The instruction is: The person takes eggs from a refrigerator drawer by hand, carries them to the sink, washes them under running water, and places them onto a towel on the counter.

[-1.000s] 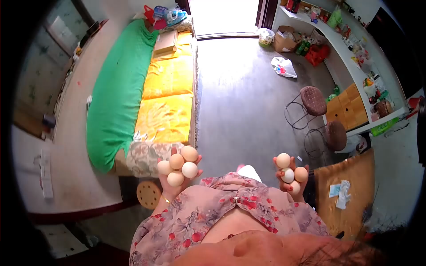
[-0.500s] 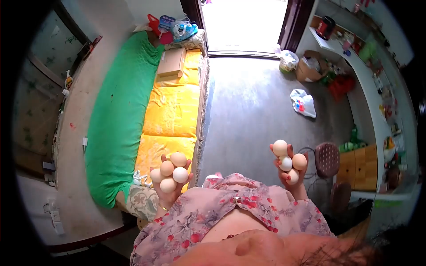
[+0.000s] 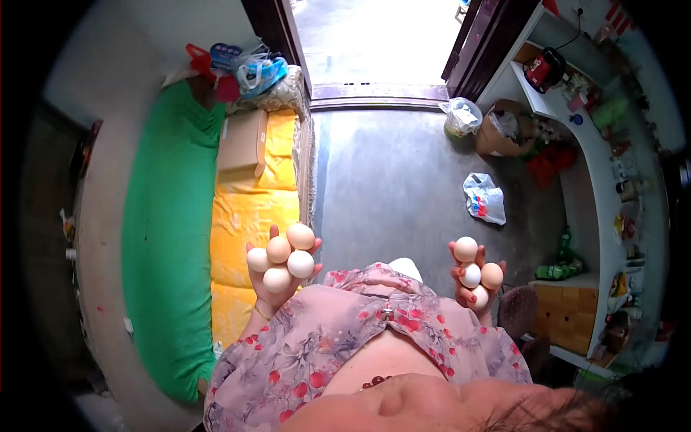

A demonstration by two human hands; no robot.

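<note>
My left hand [image 3: 272,295] is raised palm up in front of the floral top [image 3: 309,349], at the left. Several pale brown eggs [image 3: 278,250] are bunched in it, with fingertips curling up around them. On the other side, my right hand [image 3: 484,315] cradles another bunch of eggs [image 3: 466,250]; one of these is whiter and smaller-looking [image 3: 470,275] and sits in the middle. Its fingers are bent around the eggs. The two hands are well apart, and the eggs hide most of both palms.
A sofa with a green cover [image 3: 169,237] and yellow cushions [image 3: 252,209] runs along the left, a cardboard box [image 3: 242,142] on it. Ahead is an open doorway [image 3: 374,50]. A plastic bag [image 3: 484,199] lies on the floor; a stool [image 3: 518,309] and wooden cabinet [image 3: 566,315] stand right.
The camera view has shifted toward the doorway, which now shows more fully. Both hands still hold their eggs; the steps forward bring the doorway, box and floor bag nearer.
</note>
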